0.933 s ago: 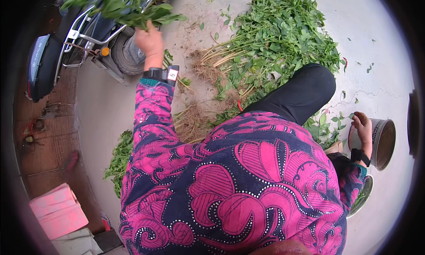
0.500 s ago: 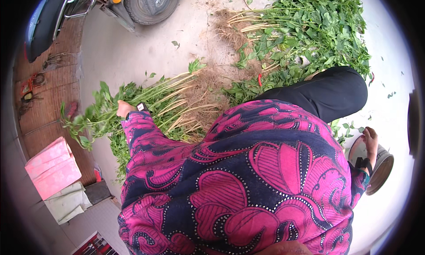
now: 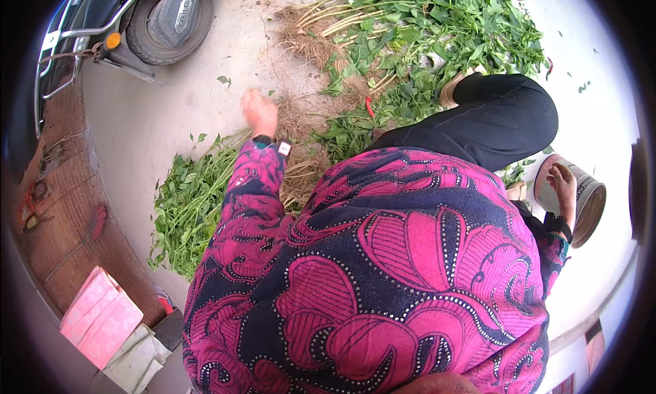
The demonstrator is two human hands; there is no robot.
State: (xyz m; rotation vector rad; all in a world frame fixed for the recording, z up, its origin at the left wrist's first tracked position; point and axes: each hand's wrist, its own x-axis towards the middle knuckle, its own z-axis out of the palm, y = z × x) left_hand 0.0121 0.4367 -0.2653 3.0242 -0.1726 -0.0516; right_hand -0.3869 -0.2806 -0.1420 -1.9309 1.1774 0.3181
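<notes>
My left hand [image 3: 260,112] is stretched out over the concrete ground, blurred, with nothing in it. It hovers by the brown roots [image 3: 304,172] of a bundle of green leafy plants [image 3: 188,209] lying at my left. A much larger heap of the same plants [image 3: 444,32] lies ahead, beyond my bent knee in black trousers [image 3: 502,117]. At the right, my right hand [image 3: 562,183] grips the rim of a round metal pot [image 3: 588,202] that is tipped on its side.
A parked motorbike's wheel [image 3: 174,18] and frame stand at the top left. Brick paving [image 3: 61,209] runs along the left, with a pink box [image 3: 99,315] and folded cardboard lower down. A small red object [image 3: 369,107] lies among the stems.
My left hand carried a bunch of plants from the far heap, laid it on the left pile and let go. It now reaches forward empty. The right hand stayed on the pot.
</notes>
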